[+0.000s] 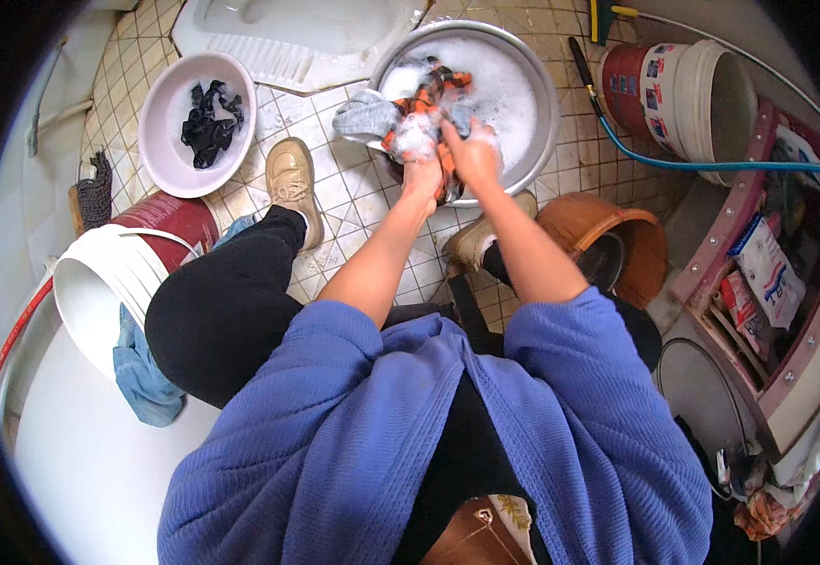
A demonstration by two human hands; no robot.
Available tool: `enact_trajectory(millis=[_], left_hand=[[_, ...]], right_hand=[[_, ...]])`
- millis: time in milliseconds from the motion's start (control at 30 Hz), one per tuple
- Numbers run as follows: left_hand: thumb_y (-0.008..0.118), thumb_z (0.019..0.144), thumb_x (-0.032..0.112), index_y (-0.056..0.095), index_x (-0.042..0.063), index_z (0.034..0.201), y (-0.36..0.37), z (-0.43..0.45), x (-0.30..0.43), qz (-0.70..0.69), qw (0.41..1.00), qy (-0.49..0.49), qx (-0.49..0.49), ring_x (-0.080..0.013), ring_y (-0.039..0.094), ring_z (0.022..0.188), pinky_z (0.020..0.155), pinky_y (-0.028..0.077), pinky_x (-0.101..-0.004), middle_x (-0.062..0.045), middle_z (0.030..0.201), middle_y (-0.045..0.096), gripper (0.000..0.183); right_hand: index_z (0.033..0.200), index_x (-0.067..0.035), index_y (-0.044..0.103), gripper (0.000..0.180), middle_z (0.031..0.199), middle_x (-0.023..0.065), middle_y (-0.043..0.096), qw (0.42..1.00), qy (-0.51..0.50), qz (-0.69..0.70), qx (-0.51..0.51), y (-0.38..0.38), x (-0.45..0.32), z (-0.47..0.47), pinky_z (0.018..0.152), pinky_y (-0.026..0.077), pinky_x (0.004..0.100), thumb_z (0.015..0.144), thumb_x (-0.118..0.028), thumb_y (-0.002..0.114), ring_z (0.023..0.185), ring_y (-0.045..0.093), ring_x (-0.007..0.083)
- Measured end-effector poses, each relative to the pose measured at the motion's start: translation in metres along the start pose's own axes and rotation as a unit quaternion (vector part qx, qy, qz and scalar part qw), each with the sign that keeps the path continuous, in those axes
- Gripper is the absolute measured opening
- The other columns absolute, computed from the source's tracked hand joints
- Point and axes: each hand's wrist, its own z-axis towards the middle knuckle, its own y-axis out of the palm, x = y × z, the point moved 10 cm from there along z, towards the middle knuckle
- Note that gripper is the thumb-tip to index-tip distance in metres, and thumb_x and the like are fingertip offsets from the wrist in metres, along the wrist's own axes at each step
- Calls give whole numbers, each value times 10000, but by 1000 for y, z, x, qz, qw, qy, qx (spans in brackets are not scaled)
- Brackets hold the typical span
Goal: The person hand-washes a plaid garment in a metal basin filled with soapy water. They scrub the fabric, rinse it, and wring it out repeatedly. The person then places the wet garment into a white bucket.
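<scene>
A wide metal basin [550, 134] of foamy water [512, 85] stands on the floor before me. Bunched up in it is an orange-and-black plaid garment [445, 79], and a grey cloth part [365, 116] hangs over the left rim; I cannot tell whether the two are joined. My left hand [420, 159], largely covered in suds, grips the wet plaid cloth near the basin's front. Close beside it, my right hand [477, 155] is closed around the same bunch, its fingertips partly hidden by foam and fabric.
A pale plastic basin [152, 152] holds black cloth [212, 127] in suds. Behind lies a squat toilet [268, 60]. Buckets [731, 106] lie on their sides; a blue hose [664, 162] crosses the right. A brown tub [639, 247] and a shelf unit [706, 258] with packets stand nearer.
</scene>
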Motion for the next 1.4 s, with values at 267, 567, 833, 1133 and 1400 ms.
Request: enact_trajectory(millis=[267,567,833,1133,1400], left_hand=[[619,674,315,614,51,866,-15,-5,10,604,789,100,-55,-285,605,763,715,462,-358,-170,768,615,327],[494,801,525,510,-33,1061,36,-7,26,230,960,-119,-110,-235,622,713,662,501,-299,-164,879,623,617],[421,643,770,397,95,1180,39,36,25,-356,920,-99,-130,-342,489,949,883,387,-506,-171,1073,450,863],[420,889,380,526,95,1089,45,13,-3,-141,984,-106,-23,-201,586,842,720,492,-360,-70,982,587,364],[496,865,332,555,70,1048,44,-16,21,-141,969,-166,-118,-231,618,760,633,504,-374,-75,959,616,325]], right_hand=[[1269,-25,349,832,1174,293,446,994,46,86,-39,30,32,121,936,345,369,658,-520,622,1141,408,370],[916,-38,576,395,806,126,630,980,54,133,-140,84,87,140,727,451,350,604,-246,700,789,594,253],[889,5,545,342,802,166,598,982,-95,141,-80,-35,-45,-13,652,463,357,648,-170,712,708,589,303],[960,-49,515,455,825,203,603,998,43,35,14,-23,-3,26,687,436,437,759,-456,538,780,580,371],[1121,2,477,681,980,152,571,913,187,311,-184,9,31,53,786,431,387,687,-498,638,891,558,212]])
